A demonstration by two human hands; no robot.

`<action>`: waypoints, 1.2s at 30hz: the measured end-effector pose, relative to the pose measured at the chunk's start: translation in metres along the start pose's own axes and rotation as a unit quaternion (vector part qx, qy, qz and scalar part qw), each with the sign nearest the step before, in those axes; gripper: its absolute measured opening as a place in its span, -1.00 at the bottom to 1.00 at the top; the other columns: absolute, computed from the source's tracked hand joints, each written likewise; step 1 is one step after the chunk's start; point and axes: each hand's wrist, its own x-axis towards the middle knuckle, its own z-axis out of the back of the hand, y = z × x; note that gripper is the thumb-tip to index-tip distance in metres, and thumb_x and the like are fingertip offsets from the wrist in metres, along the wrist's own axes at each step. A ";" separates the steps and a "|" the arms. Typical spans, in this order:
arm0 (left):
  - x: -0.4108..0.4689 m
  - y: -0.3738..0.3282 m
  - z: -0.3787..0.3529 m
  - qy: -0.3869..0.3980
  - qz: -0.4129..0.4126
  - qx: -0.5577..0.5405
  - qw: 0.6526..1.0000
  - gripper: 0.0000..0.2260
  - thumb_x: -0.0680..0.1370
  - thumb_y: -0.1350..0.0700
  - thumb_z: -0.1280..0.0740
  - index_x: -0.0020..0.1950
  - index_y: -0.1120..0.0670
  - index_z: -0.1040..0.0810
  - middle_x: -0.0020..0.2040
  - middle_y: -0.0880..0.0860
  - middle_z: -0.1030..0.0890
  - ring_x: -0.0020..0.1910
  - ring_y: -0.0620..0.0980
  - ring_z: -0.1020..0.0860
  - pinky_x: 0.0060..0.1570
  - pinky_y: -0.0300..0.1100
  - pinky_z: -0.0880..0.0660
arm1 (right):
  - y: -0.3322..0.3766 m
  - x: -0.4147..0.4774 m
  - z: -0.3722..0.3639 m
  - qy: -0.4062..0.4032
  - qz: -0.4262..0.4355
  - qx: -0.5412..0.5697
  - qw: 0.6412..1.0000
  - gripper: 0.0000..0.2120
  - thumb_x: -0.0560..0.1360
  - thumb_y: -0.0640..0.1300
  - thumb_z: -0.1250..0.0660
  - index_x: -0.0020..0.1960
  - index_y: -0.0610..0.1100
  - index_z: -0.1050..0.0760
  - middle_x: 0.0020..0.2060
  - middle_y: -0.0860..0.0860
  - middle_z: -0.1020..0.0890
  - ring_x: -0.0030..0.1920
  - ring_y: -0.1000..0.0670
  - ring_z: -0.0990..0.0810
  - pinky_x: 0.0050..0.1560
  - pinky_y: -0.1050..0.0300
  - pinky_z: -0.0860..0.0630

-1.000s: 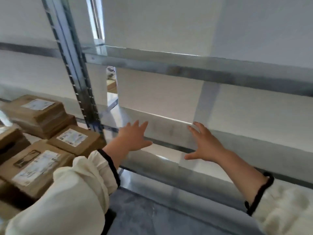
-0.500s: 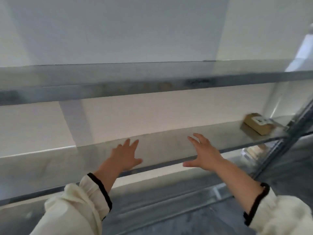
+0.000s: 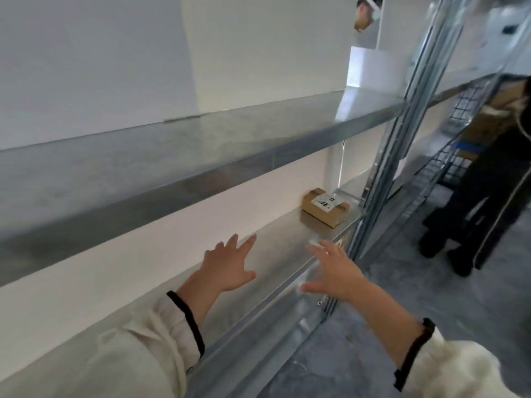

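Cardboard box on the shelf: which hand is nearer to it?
Right. The right hand hovers open at the front of the shelf, short of the cardboard box; the left hand is farther left along it.

Both hands, left [image 3: 227,270] and right [image 3: 334,271], reach, seemingly empty, toward the cardboard box [image 3: 324,207].

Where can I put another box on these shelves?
The lower shelf is bare from the cardboard box leftward along the white wall. The upper shelf is bare along its front. It is tight only between the box and the metal post.
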 end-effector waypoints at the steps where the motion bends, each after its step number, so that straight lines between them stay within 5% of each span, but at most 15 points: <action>1: 0.018 -0.011 0.003 0.001 -0.014 0.006 1.000 -0.26 0.51 -0.26 -0.20 0.53 -0.21 0.18 0.57 0.06 0.03 0.47 0.19 -0.18 0.35 0.06 -0.27 | -0.013 0.008 0.003 -0.003 -0.010 0.007 1.000 -0.04 0.33 0.32 -0.37 0.53 0.04 0.04 0.52 0.01 0.03 0.51 -0.10 0.04 0.42 -0.09 -0.18; 10: 0.163 -0.107 0.001 0.040 -0.055 0.036 0.997 -0.26 0.52 -0.26 -0.20 0.55 -0.17 0.15 0.56 0.09 -0.01 0.44 0.20 -0.22 0.31 0.06 -0.32 | -0.134 0.092 0.016 0.005 -0.067 0.035 0.997 -0.09 0.38 0.29 -0.35 0.52 -0.05 0.01 0.51 -0.03 -0.02 0.50 -0.13 -0.01 0.41 -0.13 -0.24; 14: 0.228 -0.143 -0.006 0.054 -0.017 0.024 0.998 -0.25 0.51 -0.21 -0.24 0.56 -0.12 0.12 0.55 0.11 -0.04 0.40 0.20 -0.27 0.28 0.05 -0.34 | -0.181 0.154 0.015 -0.005 -0.092 0.088 0.992 -0.15 0.43 0.19 -0.34 0.52 -0.05 0.03 0.51 -0.08 -0.01 0.50 -0.17 0.00 0.40 -0.16 -0.22; 20: 0.315 -0.169 -0.010 0.076 0.066 -0.011 0.995 -0.22 0.51 -0.08 -0.31 0.55 -0.06 0.13 0.48 0.10 -0.20 0.34 0.20 -0.36 0.20 0.05 -0.39 | -0.216 0.234 0.010 0.001 -0.094 0.154 0.984 0.02 0.37 0.20 -0.41 0.53 -0.06 0.21 0.51 -0.14 0.09 0.51 -0.22 0.08 0.45 -0.20 -0.11; 27: 0.358 -0.176 -0.028 0.077 0.113 -0.037 0.990 -0.23 0.51 -0.04 -0.28 0.55 -0.08 0.16 0.35 0.07 -0.32 0.20 0.17 -0.45 0.06 0.01 -0.43 | -0.215 0.277 -0.011 -0.008 -0.091 0.205 0.974 0.07 0.34 0.16 -0.45 0.52 -0.05 0.24 0.42 -0.16 -0.07 0.41 -0.18 -0.19 0.35 -0.14 -0.35; 36: 0.311 -0.147 -0.018 0.016 0.168 -0.068 0.983 -0.19 0.53 -0.14 -0.30 0.55 -0.11 0.22 0.57 0.04 -0.01 0.43 0.16 -0.29 0.28 0.06 -0.37 | -0.220 0.260 -0.002 -0.043 0.024 0.243 0.969 0.00 0.35 0.08 -0.48 0.52 -0.01 0.12 0.35 -0.04 -0.12 0.34 -0.02 -0.27 0.34 0.03 -0.37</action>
